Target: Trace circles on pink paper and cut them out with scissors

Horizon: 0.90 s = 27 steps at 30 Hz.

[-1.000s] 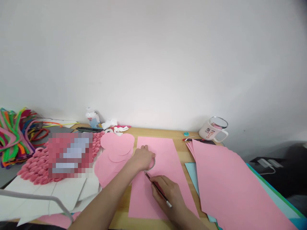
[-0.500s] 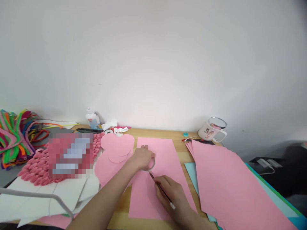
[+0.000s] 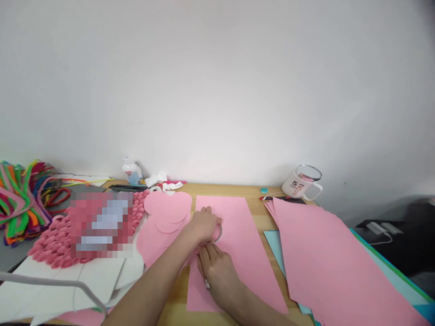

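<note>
A pink sheet of paper (image 3: 241,262) lies flat in the middle of the table. My left hand (image 3: 206,225) holds down a grey-rimmed circular piece (image 3: 218,233) on it, partly covering the piece. Its centre looks pink, and I cannot make out its exact kind. My right hand (image 3: 215,267) grips a pencil (image 3: 207,284) just below that rim, close under my left hand. The pencil's tip is hidden by my fingers. Left of the sheet lie several pink paper circles (image 3: 158,242), overlapping one another.
A stack of pink paper (image 3: 326,253) lies at the right over blue sheets (image 3: 273,244). A white mug (image 3: 297,185) and a small white bottle (image 3: 132,172) stand at the back. Pink braided knit (image 3: 50,246) and colourful pipe cleaners (image 3: 20,199) lie left. A grey bar (image 3: 50,280) crosses the lower left.
My right hand has moved left and slightly up along the lower rim of the circular piece, turning the pencil more upright. My left hand stays on the piece.
</note>
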Each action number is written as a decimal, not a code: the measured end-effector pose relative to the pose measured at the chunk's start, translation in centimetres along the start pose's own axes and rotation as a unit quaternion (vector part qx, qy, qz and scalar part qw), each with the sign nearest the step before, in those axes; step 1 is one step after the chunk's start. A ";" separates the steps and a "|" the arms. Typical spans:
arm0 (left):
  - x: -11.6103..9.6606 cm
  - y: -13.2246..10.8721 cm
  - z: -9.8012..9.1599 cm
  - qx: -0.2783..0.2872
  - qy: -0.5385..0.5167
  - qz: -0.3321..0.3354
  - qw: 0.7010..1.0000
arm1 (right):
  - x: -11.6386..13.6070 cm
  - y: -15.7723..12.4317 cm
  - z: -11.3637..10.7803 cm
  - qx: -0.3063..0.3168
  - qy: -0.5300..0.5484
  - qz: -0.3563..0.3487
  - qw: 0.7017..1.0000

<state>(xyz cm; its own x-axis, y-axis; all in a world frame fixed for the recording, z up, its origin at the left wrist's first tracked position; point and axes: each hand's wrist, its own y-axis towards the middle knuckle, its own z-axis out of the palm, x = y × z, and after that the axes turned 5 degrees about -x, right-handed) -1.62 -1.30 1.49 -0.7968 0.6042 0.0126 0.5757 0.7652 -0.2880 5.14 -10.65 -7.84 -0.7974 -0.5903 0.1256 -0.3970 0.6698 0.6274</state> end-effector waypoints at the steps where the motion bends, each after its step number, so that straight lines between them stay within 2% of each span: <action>1: 0.0 0.0 0.0 0.001 0.000 0.001 1.000 | 0.1 0.1 0.0 0.002 -0.003 0.000 1.000; 6: 0.1 0.0 0.3 -0.011 -0.005 0.001 1.000 | 0.1 -0.9 -2.2 -0.002 0.041 0.036 0.999; 9: 0.0 -0.2 0.5 -0.016 -0.013 -0.005 1.000 | -1.2 -1.6 -4.7 0.018 0.114 0.110 0.987; 12: -0.3 -0.4 0.7 -0.023 -0.021 -0.014 0.999 | -4.3 -1.1 -6.8 0.042 0.204 0.261 0.943; 15: -1.1 -0.5 0.9 -0.035 -0.023 -0.026 0.999 | -8.3 0.9 -7.8 -0.047 0.251 0.369 0.894; 17: -1.9 -0.5 1.1 -0.035 -0.020 -0.039 0.998 | -10.6 2.9 -7.7 -0.058 0.299 0.405 0.862; 20: -2.9 -0.3 1.5 -0.020 -0.014 -0.071 0.997 | -12.0 6.1 -6.4 -0.028 0.405 0.393 0.825; 23: -3.6 0.1 1.8 -0.008 -0.006 -0.099 0.995 | -11.0 8.9 -4.4 0.003 0.433 0.358 0.827; 27: -4.0 0.7 2.2 0.009 0.001 -0.111 0.994 | -8.4 11.2 -2.2 0.095 0.457 0.295 0.834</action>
<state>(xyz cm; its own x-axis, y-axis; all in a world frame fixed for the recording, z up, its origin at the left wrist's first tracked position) 1.55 -3.70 -0.89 -0.9032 0.4216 0.0806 0.3823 0.8755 -0.2954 8.42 0.80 -0.17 -0.2351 -0.1712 0.9568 -0.1920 0.9731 0.1270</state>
